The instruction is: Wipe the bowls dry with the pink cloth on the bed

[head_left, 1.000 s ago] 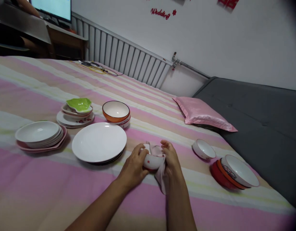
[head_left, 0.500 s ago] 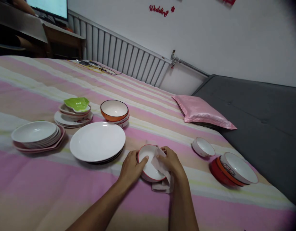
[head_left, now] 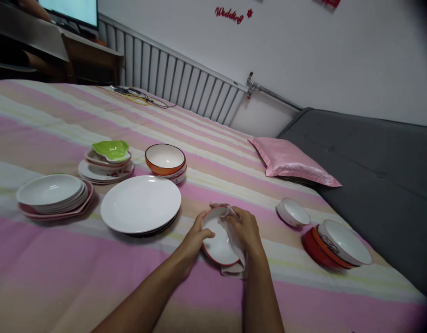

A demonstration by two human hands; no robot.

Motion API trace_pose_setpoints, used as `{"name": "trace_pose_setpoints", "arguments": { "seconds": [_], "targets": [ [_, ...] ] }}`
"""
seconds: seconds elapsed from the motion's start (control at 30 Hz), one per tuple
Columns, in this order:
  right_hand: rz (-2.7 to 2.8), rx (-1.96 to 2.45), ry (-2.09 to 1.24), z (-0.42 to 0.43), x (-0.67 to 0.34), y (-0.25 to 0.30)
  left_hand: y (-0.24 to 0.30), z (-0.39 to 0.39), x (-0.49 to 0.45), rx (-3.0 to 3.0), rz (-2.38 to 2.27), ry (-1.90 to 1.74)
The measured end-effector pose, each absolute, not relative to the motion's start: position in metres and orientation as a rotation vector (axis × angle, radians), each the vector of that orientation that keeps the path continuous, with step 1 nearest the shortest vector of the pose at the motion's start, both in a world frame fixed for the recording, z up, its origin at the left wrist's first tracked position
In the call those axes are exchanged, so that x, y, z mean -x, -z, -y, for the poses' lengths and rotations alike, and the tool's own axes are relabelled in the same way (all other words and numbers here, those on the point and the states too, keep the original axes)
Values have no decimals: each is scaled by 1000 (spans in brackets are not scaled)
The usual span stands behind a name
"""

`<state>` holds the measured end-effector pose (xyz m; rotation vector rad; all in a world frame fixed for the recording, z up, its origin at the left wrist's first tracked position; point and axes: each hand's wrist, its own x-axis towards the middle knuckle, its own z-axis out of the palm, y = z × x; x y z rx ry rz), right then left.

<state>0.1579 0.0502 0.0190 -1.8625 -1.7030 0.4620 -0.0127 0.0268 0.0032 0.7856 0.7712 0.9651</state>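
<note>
Big white plate point(head_left: 140, 203) lies at 10 o'clock of the red-rimmed bowl point(head_left: 216, 238). Your L hand point(head_left: 194, 240) is curled tight on the bowl's 9 o'clock rim. The bowl is tilted twd you. Your R hand point(head_left: 246, 229) is closed on a cloth point(head_left: 234, 259), pressing it inside at 2 o'clock. Small bowl point(head_left: 293, 212) sits further out at 2 o'clock.

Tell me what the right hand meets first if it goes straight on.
The right hand likely meets the cloth at the far rim of the bowl; beyond, striped bedspread, depth unclear.

home bedroom: striped bed point(head_left: 61, 125), pillow point(head_left: 291, 162), radiator point(head_left: 179, 81)
</note>
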Motion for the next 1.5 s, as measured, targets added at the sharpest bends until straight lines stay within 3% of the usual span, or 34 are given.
{"name": "trace_pose_setpoints", "arguments": {
  "seconds": [0.33,0.7,1.03,1.5],
  "targets": [
    [1759,1415,-648,-39,-140,-32,0,-25,19,-601,-871,-828],
    [1982,1493,-684,-38,-144,-39,4,-22,14,-897,-908,-873],
    [1867,1451,-692,-42,-147,-37,7,-23,15,-748,-901,-1054],
    [1649,1848,-659,-50,-135,-17,17,-25,11,-468,-882,-1298]
  ]
}}
